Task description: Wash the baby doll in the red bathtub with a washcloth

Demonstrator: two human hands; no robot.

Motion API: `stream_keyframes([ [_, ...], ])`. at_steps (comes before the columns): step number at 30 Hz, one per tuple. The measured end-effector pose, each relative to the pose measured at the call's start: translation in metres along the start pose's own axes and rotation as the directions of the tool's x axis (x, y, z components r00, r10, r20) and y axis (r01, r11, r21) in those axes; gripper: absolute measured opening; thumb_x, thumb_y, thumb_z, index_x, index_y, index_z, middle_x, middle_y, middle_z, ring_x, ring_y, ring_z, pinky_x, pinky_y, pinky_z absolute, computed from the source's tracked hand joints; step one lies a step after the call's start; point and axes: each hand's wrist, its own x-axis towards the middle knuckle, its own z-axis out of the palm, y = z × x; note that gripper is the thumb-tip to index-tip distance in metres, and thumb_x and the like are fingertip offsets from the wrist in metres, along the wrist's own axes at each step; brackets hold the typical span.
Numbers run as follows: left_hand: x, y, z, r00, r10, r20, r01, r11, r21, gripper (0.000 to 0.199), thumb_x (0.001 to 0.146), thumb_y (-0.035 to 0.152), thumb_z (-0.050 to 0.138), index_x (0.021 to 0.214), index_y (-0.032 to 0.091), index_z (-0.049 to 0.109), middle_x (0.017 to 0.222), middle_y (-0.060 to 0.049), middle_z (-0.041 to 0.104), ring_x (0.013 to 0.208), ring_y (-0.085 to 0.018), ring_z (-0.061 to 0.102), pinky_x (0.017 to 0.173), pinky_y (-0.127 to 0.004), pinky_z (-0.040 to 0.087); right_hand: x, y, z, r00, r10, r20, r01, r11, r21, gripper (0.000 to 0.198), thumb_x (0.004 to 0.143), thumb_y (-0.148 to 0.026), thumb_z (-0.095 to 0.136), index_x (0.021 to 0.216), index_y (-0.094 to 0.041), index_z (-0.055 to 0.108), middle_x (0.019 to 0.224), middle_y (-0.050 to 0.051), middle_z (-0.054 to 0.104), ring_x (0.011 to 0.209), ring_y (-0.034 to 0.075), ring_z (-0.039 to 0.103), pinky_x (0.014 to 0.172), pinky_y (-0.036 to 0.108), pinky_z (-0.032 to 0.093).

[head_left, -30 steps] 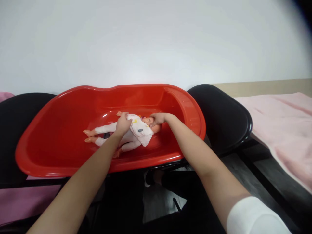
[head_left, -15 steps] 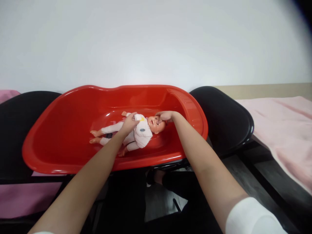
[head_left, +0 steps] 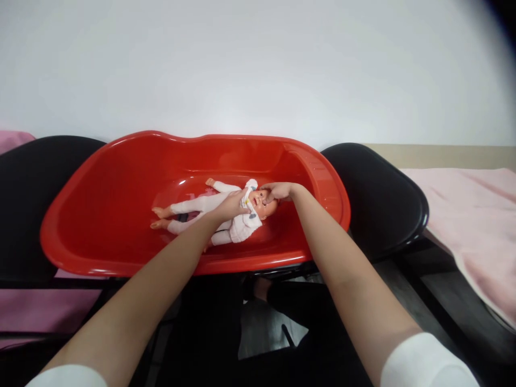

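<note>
A baby doll (head_left: 203, 203) in white sleeves and leggings lies on its back in a red baby bathtub (head_left: 97, 215), head to the right, bare feet to the left. A white cloth (head_left: 243, 228) with small coloured prints covers its upper chest. My left hand (head_left: 234, 206) is closed on this cloth, bunching its upper part against the doll's chin. At the crown of the doll's head (head_left: 266, 207), my right hand (head_left: 280, 191) holds on, with a finger over the forehead near the eye. The left fingertips are partly hidden by the cloth.
The tub rests across black chairs, with a black seat (head_left: 382, 199) to the right and another black seat (head_left: 44, 161) to the left. Pink sheets (head_left: 484, 204) lie at the far right. A white wall (head_left: 242, 64) stands right behind the tub.
My left hand has moved right, pushing the cloth from the doll's chest up to its chin. My right hand stays at the head. The view has shifted slightly.
</note>
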Motion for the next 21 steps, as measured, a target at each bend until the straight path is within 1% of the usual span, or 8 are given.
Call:
stream_keyframes([
  [4,0.006,-0.010,0.008,0.999,0.030,-0.009,-0.029,0.991,0.132,0.093,0.064,0.034,0.084,0.144,0.009,0.042,0.142,-0.019,0.049,0.132,-0.036,0.044,0.112,-0.045,0.035,-0.002,0.001,0.002,1.000,-0.028,0.001,0.028,0.999,0.029,0.062,0.065,-0.008,0.074,0.123,-0.022,0.059,0.127,0.009,0.065,0.102,0.024,0.065,0.073,0.028,0.055],
  [7,0.007,-0.015,0.010,0.998,0.056,-0.033,-0.047,0.973,0.226,0.098,0.065,0.039,0.083,0.148,0.012,0.037,0.153,-0.018,0.037,0.141,-0.034,0.033,0.117,-0.043,0.027,0.000,0.003,0.001,0.999,-0.050,-0.009,0.050,0.998,0.048,0.058,0.063,-0.008,0.077,0.118,-0.021,0.063,0.118,0.008,0.069,0.100,0.024,0.066,0.079,0.030,0.056],
  [9,0.006,-0.016,0.008,0.997,0.079,-0.026,-0.069,0.963,0.260,0.090,0.070,0.040,0.080,0.146,0.014,0.041,0.148,-0.015,0.045,0.137,-0.032,0.040,0.114,-0.040,0.031,0.001,0.004,0.000,0.999,-0.037,-0.028,0.037,0.999,0.024,0.057,0.062,-0.010,0.081,0.115,-0.021,0.065,0.112,0.008,0.071,0.098,0.025,0.067,0.082,0.031,0.055],
  [11,0.004,-0.015,0.005,0.997,0.078,-0.027,-0.067,0.957,0.283,0.069,0.076,0.040,0.075,0.136,0.014,0.052,0.135,-0.014,0.057,0.126,-0.031,0.051,0.107,-0.038,0.037,0.003,0.004,-0.002,0.999,-0.016,-0.050,0.015,1.000,-0.008,0.059,0.061,-0.012,0.083,0.116,-0.022,0.065,0.110,0.008,0.072,0.097,0.025,0.067,0.082,0.032,0.055],
  [13,0.001,-0.013,0.000,0.998,0.042,-0.048,-0.026,0.956,0.292,0.047,0.083,0.038,0.067,0.123,0.013,0.062,0.122,-0.014,0.064,0.116,-0.030,0.056,0.102,-0.038,0.041,0.004,0.005,-0.002,0.999,-0.003,-0.053,0.002,1.000,-0.022,0.061,0.063,-0.013,0.082,0.120,-0.022,0.063,0.114,0.009,0.070,0.098,0.025,0.066,0.080,0.032,0.056],
  [15,-0.001,-0.011,-0.004,0.998,0.001,-0.059,0.016,0.957,0.290,0.035,0.088,0.037,0.059,0.113,0.013,0.068,0.112,-0.013,0.068,0.109,-0.029,0.060,0.097,-0.038,0.044,0.004,0.005,-0.002,0.999,-0.004,-0.043,0.003,1.000,-0.027,0.063,0.066,-0.014,0.079,0.125,-0.022,0.059,0.120,0.010,0.068,0.099,0.025,0.066,0.076,0.030,0.055],
  [18,-0.003,-0.007,-0.009,0.998,-0.052,-0.047,0.062,0.964,0.260,0.032,0.090,0.038,0.054,0.107,0.016,0.070,0.109,-0.012,0.070,0.105,-0.029,0.061,0.095,-0.037,0.045,0.002,0.005,-0.001,1.000,-0.014,-0.025,0.013,0.999,-0.035,0.062,0.070,-0.015,0.075,0.129,-0.021,0.055,0.128,0.012,0.064,0.101,0.025,0.065,0.069,0.028,0.054],
  [21,-0.003,0.000,-0.009,0.996,-0.069,-0.050,0.075,0.988,0.131,0.038,0.086,0.038,0.060,0.118,0.018,0.066,0.122,-0.010,0.067,0.114,-0.028,0.059,0.101,-0.034,0.042,0.001,0.004,-0.001,1.000,-0.026,0.013,0.026,0.998,-0.052,0.061,0.071,-0.017,0.074,0.129,-0.021,0.055,0.130,0.011,0.063,0.102,0.025,0.065,0.068,0.027,0.054],
])
